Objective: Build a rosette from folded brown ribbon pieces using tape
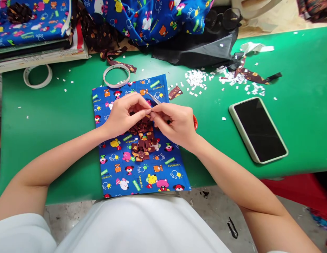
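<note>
A blue cartoon-print cloth lies flat on the green table. On its middle sits a pile of small brown fabric pieces. My left hand and my right hand meet above the pile, fingertips pinched together on one small brown piece. My right hand also grips metal tweezers, whose tip sticks out toward the upper left. Something red shows behind my right hand.
A black phone lies face up at the right. Two tape rolls lie at the back. White paper scraps and brown strips litter the back right. Folded blue fabric, black cloth and glasses are behind.
</note>
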`<state>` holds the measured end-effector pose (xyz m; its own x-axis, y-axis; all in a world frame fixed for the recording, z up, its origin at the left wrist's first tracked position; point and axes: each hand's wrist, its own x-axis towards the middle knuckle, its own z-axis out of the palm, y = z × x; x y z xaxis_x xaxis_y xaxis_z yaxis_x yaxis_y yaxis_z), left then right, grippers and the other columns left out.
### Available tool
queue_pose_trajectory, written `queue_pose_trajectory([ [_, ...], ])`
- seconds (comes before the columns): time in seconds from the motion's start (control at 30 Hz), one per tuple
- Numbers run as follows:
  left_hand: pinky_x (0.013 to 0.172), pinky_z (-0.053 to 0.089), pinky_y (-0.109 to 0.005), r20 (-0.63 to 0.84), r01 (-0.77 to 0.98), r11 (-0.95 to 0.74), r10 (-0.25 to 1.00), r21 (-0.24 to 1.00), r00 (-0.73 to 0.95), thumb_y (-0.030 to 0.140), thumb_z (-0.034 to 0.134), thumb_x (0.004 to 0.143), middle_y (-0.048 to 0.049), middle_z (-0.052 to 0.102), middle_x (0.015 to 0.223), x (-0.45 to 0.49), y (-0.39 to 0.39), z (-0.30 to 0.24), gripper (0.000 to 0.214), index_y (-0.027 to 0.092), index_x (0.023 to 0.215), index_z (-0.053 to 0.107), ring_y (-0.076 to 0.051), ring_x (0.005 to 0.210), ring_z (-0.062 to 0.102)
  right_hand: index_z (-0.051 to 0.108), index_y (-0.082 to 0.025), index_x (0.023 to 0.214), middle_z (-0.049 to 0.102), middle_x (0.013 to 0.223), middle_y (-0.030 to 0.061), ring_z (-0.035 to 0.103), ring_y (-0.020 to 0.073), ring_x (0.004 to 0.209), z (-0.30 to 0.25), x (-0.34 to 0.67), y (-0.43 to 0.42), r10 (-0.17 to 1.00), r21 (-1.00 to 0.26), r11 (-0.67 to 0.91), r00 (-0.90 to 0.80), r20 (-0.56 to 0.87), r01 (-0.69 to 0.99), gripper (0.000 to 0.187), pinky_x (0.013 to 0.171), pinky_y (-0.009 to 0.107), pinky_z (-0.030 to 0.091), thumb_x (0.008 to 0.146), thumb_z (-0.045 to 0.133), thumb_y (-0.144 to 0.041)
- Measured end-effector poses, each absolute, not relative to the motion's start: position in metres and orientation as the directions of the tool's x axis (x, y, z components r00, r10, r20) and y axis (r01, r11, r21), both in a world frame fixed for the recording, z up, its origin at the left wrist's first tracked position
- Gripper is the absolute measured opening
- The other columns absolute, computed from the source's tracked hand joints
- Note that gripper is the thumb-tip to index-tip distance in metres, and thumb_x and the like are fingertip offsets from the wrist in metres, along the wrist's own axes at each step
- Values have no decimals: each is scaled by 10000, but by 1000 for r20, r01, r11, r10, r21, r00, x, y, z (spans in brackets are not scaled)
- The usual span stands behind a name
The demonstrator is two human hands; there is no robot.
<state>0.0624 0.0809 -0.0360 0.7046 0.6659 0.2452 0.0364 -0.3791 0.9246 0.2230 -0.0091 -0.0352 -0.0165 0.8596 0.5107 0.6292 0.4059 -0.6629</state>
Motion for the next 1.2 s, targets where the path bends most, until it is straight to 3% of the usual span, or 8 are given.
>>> queue_pose_trajectory([
  [0.17, 604, 505, -205, 197, 7, -295, 657, 956, 728, 360, 681, 839, 4, 600, 827, 63, 80, -35, 220, 203, 937, 561, -82, 691, 586, 574, -201, 811, 657, 662, -11, 570, 81, 552, -35, 225, -10, 804, -531, 464, -84, 589, 709, 110, 514, 207, 410, 872, 534, -118],
  [0.27, 605, 471, -223, 194, 58, -367, 613, 928, 766, 432, 613, 883, 4, 591, 788, 62, 81, -34, 244, 201, 904, 536, -89, 673, 553, 557, -211, 843, 659, 684, -8, 574, 83, 568, -34, 226, -10, 787, -470, 477, -122, 605, 743, 105, 512, 218, 397, 900, 512, -135],
  [0.43, 645, 410, -247, 237, 97, -540, 516, 836, 823, 375, 483, 951, 3, 580, 732, 61, 81, -31, 225, 189, 827, 512, -97, 668, 500, 526, -206, 865, 656, 706, -8, 559, 75, 576, -34, 225, -11, 757, -417, 498, -147, 636, 761, 109, 517, 209, 392, 893, 518, -101],
  [0.73, 605, 398, -238, 286, 75, -583, 502, 809, 816, 262, 500, 906, 13, 537, 694, 61, 82, -29, 138, 188, 789, 517, -94, 626, 464, 522, -204, 863, 638, 705, -11, 569, 78, 590, -36, 224, -10, 762, -415, 482, -134, 634, 772, 110, 516, 215, 392, 894, 504, -100],
  [1.07, 626, 417, -239, 307, 98, -626, 506, 773, 806, 242, 500, 892, 9, 570, 694, 60, 81, -30, 119, 188, 795, 541, -100, 635, 490, 527, -215, 870, 600, 731, 17, 546, 127, 653, -39, 223, -10, 726, -324, 465, -146, 673, 824, 93, 596, 239, 444, 914, 488, -142],
  [1.2, 619, 406, -234, 329, 91, -662, 480, 744, 813, 212, 493, 889, 13, 552, 689, 59, 81, -31, 103, 183, 800, 538, -97, 633, 478, 526, -207, 805, 585, 683, 27, 467, 159, 634, -41, 223, -9, 729, -229, 413, -169, 663, 882, 116, 608, 294, 399, 916, 494, -190],
])
